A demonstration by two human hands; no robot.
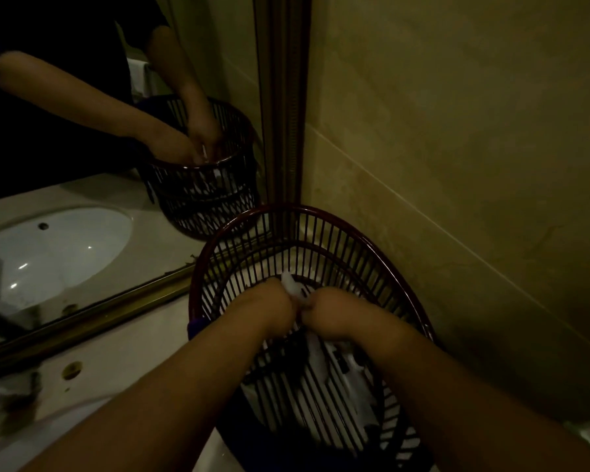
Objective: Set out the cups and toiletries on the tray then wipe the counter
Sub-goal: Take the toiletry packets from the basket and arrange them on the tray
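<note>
A dark red slatted basket (252, 219) stands on the pale counter (126, 349) in the corner by the wall. Both my hands are inside it, close together. My left hand (269, 303) and my right hand (331, 311) pinch the same small white packet (292, 284) between them, above the basket's floor. More white wrapped toiletries (351, 379) lie in the basket's bottom, partly hidden by my right forearm. No cups or tray are in view.
A mirror (82, 165) with a gold frame runs along the left and reflects my arms, the basket and the white sink. A beige tiled wall (457, 131) closes the right side. A round hole (73, 369) sits in the counter near the left.
</note>
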